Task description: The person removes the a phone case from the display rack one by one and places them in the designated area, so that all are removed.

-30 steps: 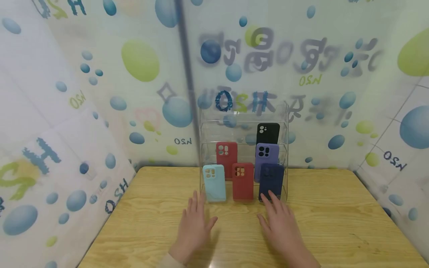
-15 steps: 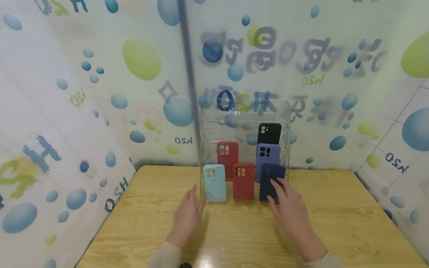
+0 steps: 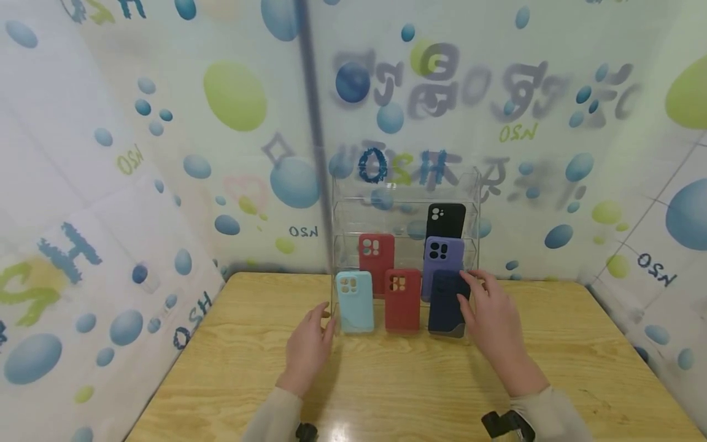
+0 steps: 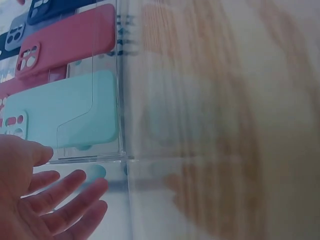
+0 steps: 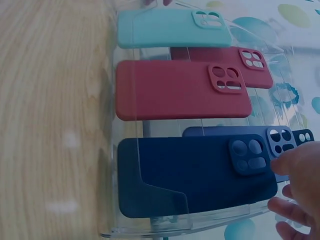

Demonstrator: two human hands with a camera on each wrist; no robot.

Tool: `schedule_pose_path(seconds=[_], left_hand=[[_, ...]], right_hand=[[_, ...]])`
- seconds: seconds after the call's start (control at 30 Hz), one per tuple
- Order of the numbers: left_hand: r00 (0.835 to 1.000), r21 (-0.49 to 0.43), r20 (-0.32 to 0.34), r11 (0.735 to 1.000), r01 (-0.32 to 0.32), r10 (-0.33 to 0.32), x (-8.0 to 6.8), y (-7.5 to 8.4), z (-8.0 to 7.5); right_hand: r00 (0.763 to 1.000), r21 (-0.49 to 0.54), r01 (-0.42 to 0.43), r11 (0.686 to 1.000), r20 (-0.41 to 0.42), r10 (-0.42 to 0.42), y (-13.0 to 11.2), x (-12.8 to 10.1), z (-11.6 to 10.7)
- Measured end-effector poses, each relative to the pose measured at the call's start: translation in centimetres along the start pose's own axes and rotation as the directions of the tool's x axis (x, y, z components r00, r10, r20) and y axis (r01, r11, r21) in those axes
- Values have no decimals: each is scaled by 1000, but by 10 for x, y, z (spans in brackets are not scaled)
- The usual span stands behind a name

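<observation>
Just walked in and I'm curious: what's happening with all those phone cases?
A person is working at a clear acrylic rack of phone cases on a wooden table. The right hand grips the dark blue case in the front row by its top edge. The left hand rests open against the rack's left side, beside the light blue case. Red, purple and black cases stand behind.

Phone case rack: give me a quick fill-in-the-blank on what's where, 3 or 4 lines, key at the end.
1. The right hand touches the ____ case at the right end of the front row.
2. In the front row of the clear rack, the case between the light blue case and the case being touched is ____.
3. The highest case in the rack, above the purple case, is ____.
4. The left hand is at the rack's ____ side.

Missing words: navy blue; red; black; left
</observation>
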State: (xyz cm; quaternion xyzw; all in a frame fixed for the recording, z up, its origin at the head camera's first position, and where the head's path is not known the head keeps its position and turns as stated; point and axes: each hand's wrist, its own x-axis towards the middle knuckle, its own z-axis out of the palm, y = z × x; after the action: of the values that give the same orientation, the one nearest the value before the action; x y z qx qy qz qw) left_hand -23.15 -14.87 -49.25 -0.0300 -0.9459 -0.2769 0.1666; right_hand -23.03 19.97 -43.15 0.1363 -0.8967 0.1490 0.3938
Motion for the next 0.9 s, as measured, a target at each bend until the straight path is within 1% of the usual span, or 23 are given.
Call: schedule_pose_path(seconds=[0.1,0.17,0.27,0.37,0.57,0.7,0.9], left_hand=[[1000,-45,11,999,22,-21,3,-3,1],[999,-77,17,996,35,-33,5,-5,2],[999,-102,21,994,35,-33,7,-6,3],[999,-103,29,994,33,-31,9,-6,4],[999,-99,40,994,36,-32,12,-7,5],[998,-112,45,992,53,-49,13,-6,4],[994,-150,55,984,100,-92,15,-5,2]], right_hand=[[1000,17,-21,1000,12,21,3,5,0],[999,47,-40,998,24,39,4,6,0],[998,90,-62,994,32,59,6,7,1],[998,113,-61,992,23,58,9,5,3],[999,129,-37,991,-14,39,14,5,6],[999,138,-35,990,-29,39,15,5,8],[998,154,-53,987,-31,58,14,4,10]])
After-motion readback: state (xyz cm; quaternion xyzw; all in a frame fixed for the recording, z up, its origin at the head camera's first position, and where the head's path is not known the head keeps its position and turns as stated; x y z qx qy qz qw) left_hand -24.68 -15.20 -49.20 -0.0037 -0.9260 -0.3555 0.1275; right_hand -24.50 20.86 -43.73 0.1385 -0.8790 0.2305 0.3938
